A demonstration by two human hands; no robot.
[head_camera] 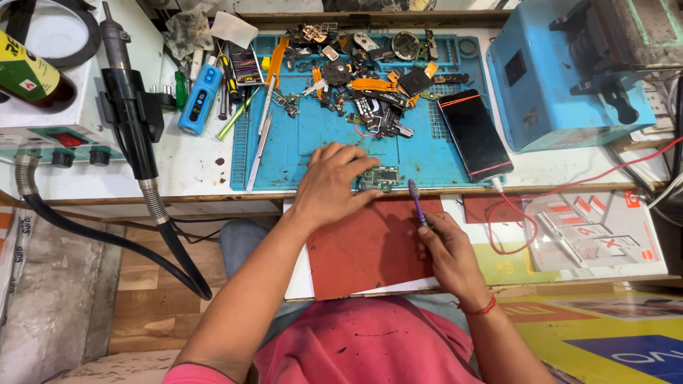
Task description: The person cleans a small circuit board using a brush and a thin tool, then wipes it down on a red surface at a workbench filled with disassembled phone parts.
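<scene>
My left hand (333,183) presses its fingers down on a small green circuit board (381,176) at the near edge of the blue work mat (334,135). My right hand (445,249) grips a purple toothbrush (416,200), its head pointing up toward the board and stopping just short of it. Both hands hover over a red sheet (366,249) laid in front of the mat.
A black phone (474,134) lies on the mat's right side, with a pile of phone parts and orange flex cables (370,85) behind. Tweezers and a blue tool (199,98) lie left. A hot-air handle (131,107) hangs at left; a blue machine (562,71) stands right.
</scene>
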